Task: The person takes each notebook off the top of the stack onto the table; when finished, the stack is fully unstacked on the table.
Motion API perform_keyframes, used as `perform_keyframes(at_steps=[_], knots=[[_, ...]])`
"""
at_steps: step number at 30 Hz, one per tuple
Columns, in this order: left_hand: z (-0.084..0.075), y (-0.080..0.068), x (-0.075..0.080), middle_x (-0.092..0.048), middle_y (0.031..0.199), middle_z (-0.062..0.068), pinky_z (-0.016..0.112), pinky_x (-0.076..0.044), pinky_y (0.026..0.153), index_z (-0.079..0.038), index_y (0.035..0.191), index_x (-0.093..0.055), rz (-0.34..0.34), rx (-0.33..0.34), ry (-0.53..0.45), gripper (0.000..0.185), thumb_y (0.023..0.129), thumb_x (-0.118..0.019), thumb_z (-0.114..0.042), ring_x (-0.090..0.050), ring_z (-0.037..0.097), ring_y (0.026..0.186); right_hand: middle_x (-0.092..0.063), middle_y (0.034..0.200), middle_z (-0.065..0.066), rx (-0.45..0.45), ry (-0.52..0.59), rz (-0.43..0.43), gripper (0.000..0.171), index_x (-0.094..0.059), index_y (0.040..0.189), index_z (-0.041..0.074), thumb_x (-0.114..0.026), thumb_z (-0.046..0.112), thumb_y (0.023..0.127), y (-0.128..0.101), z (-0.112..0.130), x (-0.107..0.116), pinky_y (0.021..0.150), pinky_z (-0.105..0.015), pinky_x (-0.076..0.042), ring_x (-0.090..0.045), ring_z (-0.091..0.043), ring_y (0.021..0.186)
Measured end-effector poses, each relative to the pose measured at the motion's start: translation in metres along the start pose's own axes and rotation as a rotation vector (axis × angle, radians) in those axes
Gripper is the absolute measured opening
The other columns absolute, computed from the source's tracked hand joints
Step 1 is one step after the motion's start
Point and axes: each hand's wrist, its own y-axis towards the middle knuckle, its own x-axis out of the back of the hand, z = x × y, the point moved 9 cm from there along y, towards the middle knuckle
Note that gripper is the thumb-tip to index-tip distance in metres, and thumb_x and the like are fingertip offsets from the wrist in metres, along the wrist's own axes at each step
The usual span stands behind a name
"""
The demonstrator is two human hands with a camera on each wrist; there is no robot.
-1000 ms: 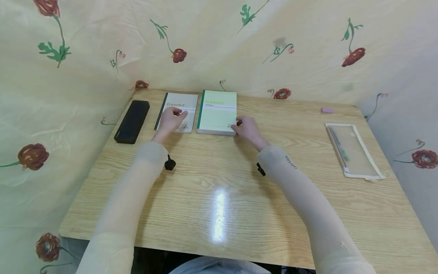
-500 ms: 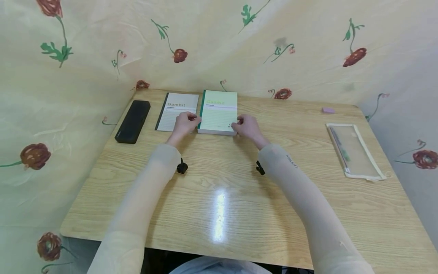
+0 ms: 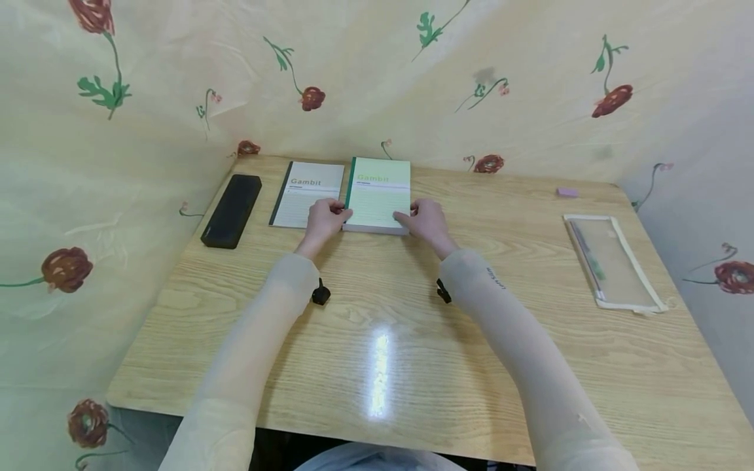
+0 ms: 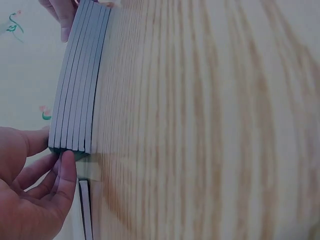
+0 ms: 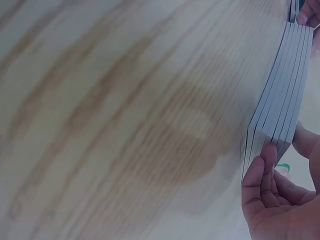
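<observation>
Green-covered thick notebook stack [image 3: 377,203] lay at the wooden counter's [image 3: 377,340] far edge. We had moved our left hand [image 3: 323,220] off the grey notebook [image 3: 308,203]; both hands' fingers [image 4: 64,172] now pinched the stack's near corners, right hand [image 3: 429,222] unchanged.

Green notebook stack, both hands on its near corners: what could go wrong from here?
The stack of green notebooks is several separate books, as the left wrist view shows; the left hand and right hand pinch only the near corners, so lower books may slip or fan out. The grey notebook lies right beside the left hand and could get nudged or dragged along.
</observation>
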Motion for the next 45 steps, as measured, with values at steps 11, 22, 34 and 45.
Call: perform_keyframes(at_steps=[11, 22, 34, 45], knots=[[-0.002, -0.001, 0.001, -0.068, 0.108, 0.018, 0.04, -0.051, 0.088, 0.004, 0.117, -0.067, -0.008, -0.022, 0.004, 0.03, 0.098, -0.065, -0.019, -0.063, 0.03, 0.098, -0.035, 0.051, 0.003, -0.001, -0.012, -0.014, 0.053, -0.036, 0.059, 0.011, -0.068, 0.031, 0.096, -0.002, 0.002, 0.0, 0.045, -0.025, -0.025, -0.03, -0.011, 0.046], [-0.002, -0.002, 0.002, -0.068, 0.107, 0.017, 0.04, -0.052, 0.087, 0.004, 0.116, -0.068, -0.018, -0.026, 0.022, 0.03, 0.098, -0.065, -0.021, -0.063, 0.029, 0.098, -0.043, 0.058, 0.002, -0.032, -0.006, -0.027, 0.036, -0.054, 0.076, 0.004, -0.067, 0.03, 0.097, -0.001, -0.002, 0.003, 0.047, -0.025, -0.032, -0.036, -0.011, 0.05], [-0.002, -0.003, 0.0, -0.068, 0.108, 0.017, 0.038, -0.052, 0.086, 0.005, 0.118, -0.067, -0.005, -0.034, 0.025, 0.032, 0.098, -0.067, -0.021, -0.063, 0.028, 0.098, -0.068, 0.095, -0.018, -0.067, 0.152, 0.006, 0.036, -0.058, 0.114, -0.007, -0.067, 0.024, 0.097, -0.004, -0.007, 0.013, 0.069, -0.031, -0.058, -0.07, -0.029, 0.076], [0.0, -0.002, 0.001, -0.068, 0.106, 0.018, 0.038, -0.053, 0.085, 0.005, 0.116, -0.067, -0.006, -0.032, 0.015, 0.03, 0.097, -0.068, -0.018, -0.064, 0.028, 0.096, -0.062, 0.104, -0.015, -0.182, 0.374, 0.041, 0.043, -0.054, 0.127, -0.008, -0.067, 0.02, 0.097, -0.006, -0.018, 0.023, 0.071, -0.031, -0.059, -0.064, -0.014, 0.062]])
